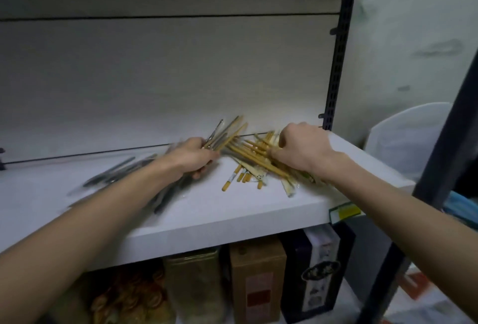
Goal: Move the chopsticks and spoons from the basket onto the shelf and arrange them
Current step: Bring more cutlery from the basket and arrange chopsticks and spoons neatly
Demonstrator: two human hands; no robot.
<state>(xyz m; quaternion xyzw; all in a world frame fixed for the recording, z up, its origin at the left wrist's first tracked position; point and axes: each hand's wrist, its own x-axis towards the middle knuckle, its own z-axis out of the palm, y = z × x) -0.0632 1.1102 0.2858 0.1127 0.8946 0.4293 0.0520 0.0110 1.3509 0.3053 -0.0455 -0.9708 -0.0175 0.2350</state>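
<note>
A white shelf (pixel 201 209) carries a loose pile of yellow wooden chopsticks (pixel 248 165) in clear wrappers at its right end. My right hand (pixel 302 150) lies curled on the right side of that pile, gripping several sticks. My left hand (pixel 194 155) grips a mixed bundle (pixel 227 132) of wrapped yellow chopsticks and dark utensils that points up and to the right. A row of dark grey utensils (pixel 119 171) lies on the shelf to the left, blurred and partly hidden by my left forearm. The basket is out of view.
The shelf's back panel stands right behind the pile. A dark slotted upright (pixel 336 65) marks the right end. Boxes (pixel 258 282) and packaged goods fill the shelf below. A yellow price tag (pixel 345 212) hangs on the front edge at the right.
</note>
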